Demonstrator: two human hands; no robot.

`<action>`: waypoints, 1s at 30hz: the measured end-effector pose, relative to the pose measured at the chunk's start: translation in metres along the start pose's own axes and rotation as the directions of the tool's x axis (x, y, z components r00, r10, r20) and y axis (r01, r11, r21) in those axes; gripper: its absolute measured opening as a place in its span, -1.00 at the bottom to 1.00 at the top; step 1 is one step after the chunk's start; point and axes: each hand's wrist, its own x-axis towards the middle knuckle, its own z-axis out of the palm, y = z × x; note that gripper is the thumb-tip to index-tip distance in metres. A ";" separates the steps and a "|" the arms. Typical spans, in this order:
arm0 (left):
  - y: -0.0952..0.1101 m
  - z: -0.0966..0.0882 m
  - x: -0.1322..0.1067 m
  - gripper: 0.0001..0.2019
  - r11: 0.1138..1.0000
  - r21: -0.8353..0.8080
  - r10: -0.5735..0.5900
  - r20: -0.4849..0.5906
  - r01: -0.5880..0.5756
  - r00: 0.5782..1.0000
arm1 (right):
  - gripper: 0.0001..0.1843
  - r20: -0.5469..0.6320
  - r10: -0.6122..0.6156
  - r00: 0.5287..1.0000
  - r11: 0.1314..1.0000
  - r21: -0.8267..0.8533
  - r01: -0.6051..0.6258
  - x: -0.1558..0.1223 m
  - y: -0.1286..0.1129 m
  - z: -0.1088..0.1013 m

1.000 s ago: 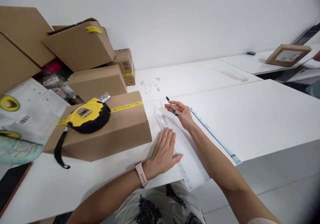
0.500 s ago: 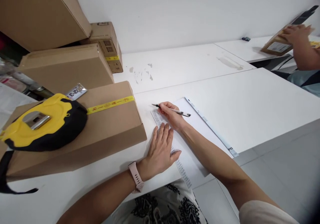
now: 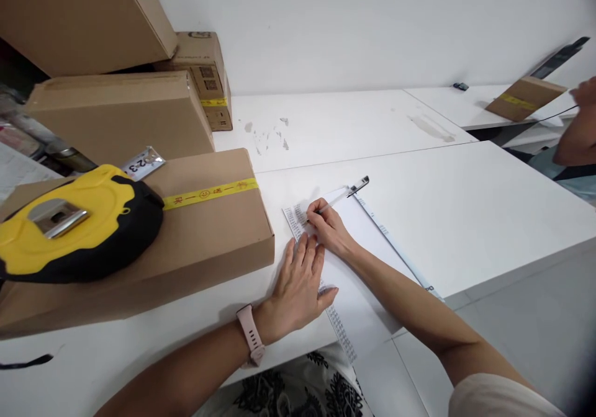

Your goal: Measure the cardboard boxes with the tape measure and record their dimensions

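A pen [image 3: 357, 186] with a clear barrel and black cap end is pinched in my right hand [image 3: 328, 226], its tip down near the left edge of a white sheet of paper [image 3: 361, 252]. Small printed or written marks run along that edge. My left hand [image 3: 300, 280] lies flat with fingers stretched, across the paper's left edge and the white table [image 3: 261, 302]. A pink watch band circles the left wrist. Left of my hands sits a flat cardboard box [image 3: 223, 224] with yellow tape, and a yellow and black tape measure [image 3: 84, 224] rests on it.
More cardboard boxes [image 3: 121, 113] are stacked behind at the left, by the wall. A tag [image 3: 144, 164] lies on the flat box. At the far right, another person's arm [image 3: 582, 125] is beside a taped box [image 3: 526, 98]. The table's front edge is close to my lap.
My right hand has turned the pen from nearly level to tip-down on the paper. My left hand stays put. The other person's hand has come off the far box, which now sits turned differently.
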 end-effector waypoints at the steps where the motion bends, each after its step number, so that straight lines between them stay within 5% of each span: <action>1: 0.000 0.001 0.000 -0.16 1.000 0.016 0.003 -0.008 -0.003 1.000 | -0.75 0.007 0.010 1.000 1.000 0.011 -0.010 0.000 0.000 -0.001; 8: -0.002 0.006 -0.001 -0.17 0.994 0.107 0.027 -0.034 -0.023 0.999 | -0.56 0.014 0.039 0.999 0.982 0.184 -0.041 0.002 0.007 -0.004; 15: -0.001 0.003 0.001 -0.17 0.994 0.111 0.026 -0.021 -0.023 0.999 | -0.69 -0.069 -0.028 0.997 0.999 -0.040 0.025 -0.003 0.006 -0.004; 23: 0.000 0.002 0.002 -0.15 0.994 0.104 0.016 0.004 -0.016 1.000 | -0.65 0.001 -0.038 0.999 0.997 0.068 0.038 -0.003 0.004 -0.003; 30: -0.002 0.003 0.001 -0.16 0.995 0.099 0.031 -0.001 -0.030 1.000 | -0.67 -0.021 -0.022 1.000 1.000 -0.020 0.022 -0.003 0.007 -0.004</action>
